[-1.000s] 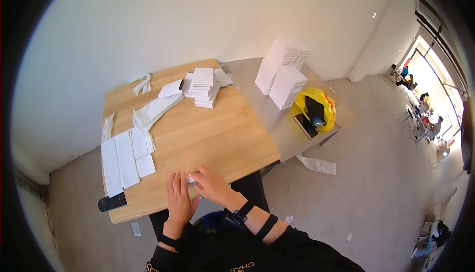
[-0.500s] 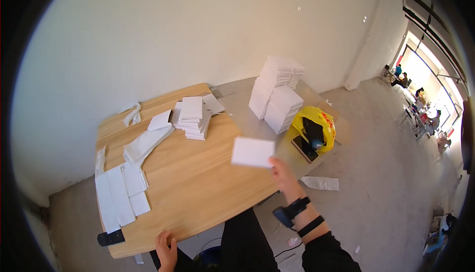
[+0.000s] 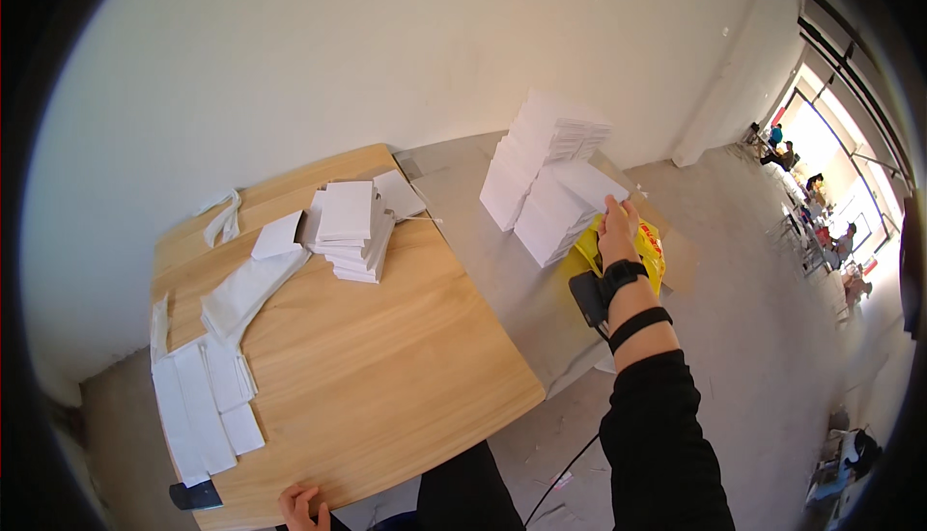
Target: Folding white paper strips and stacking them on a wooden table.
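At the far right my right hand (image 3: 618, 230) pinches the near edge of a flat white rectangular piece (image 3: 591, 183), which lies over the front part of a tall stack of like white pieces (image 3: 552, 220). Whether it is a card or a thin box I cannot make out. A taller white stack (image 3: 546, 140) stands right behind. My left hand (image 3: 305, 509) rests at the wooden table's (image 3: 406, 357) front edge with its fingers a little bent, holding nothing visible. A smaller, uneven pile (image 3: 352, 227) of white pieces sits toward the back of the wooden table.
A yellow plastic bag (image 3: 649, 246) is partly behind my right hand on the grey side table (image 3: 483, 261). White strips and sheets (image 3: 198, 401) cover the table's left side, above a black object (image 3: 196, 495). A wall (image 3: 338, 58) rises behind; people sit far right.
My right hand has carried the white piece from above the table's right side, up and right, onto the front stack. The view has shifted slightly, and the phone by the bag is now hidden.
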### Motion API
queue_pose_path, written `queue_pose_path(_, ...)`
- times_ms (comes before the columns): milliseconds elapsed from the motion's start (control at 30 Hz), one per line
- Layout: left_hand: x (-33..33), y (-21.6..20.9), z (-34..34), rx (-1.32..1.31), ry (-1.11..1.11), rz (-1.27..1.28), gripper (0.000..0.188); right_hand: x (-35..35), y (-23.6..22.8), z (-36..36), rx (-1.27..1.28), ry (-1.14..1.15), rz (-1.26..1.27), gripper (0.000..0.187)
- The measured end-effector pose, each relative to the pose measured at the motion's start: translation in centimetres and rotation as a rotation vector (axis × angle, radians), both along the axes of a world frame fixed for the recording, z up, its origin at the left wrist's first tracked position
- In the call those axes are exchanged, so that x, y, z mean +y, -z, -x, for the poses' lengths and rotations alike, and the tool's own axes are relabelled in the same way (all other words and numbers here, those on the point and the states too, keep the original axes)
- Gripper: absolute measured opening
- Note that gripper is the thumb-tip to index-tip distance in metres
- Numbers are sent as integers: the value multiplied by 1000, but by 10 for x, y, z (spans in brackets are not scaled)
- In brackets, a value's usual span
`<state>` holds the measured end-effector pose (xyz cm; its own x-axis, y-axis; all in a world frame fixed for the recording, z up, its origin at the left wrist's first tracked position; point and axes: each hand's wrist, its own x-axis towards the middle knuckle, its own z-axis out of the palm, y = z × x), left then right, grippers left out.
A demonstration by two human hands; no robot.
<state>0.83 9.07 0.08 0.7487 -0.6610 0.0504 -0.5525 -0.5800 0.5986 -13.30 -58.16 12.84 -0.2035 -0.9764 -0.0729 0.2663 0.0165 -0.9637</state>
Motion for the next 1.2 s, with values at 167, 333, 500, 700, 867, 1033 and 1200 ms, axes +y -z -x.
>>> queue_pose_path(167, -6, -7, -1, -14, -7, -8, 29, -16, 3, -17, 41, -48, -55, 48)
queue_pose_path(333, -8, -6, -4, -19, 9, -20, 29, -34, 16, -6, 59, -94, -67, 31)
queue_pose_path(500, -8, -7, -3, -29, 22, 9, 30, -17, 22, -8, -8, -147, -99, 19)
queue_pose_path(700, -6, -5, -3, -22, 18, 5, 30, -11, 21, -13, -100, -119, -98, 18)
queue_pose_path(867, -6, -6, -3, -19, 18, 16, 31, -16, 21, -16, -89, -119, -85, 16)
queue_pose_path(1033, -2, -5, -4, -25, 28, 21, 32, -13, 24, -6, 40, -99, -114, 13)
queue_pose_path(1200, -7, -7, -1, 39, -54, 54, 34, 9, 32, 12, -3, -149, -156, 10)
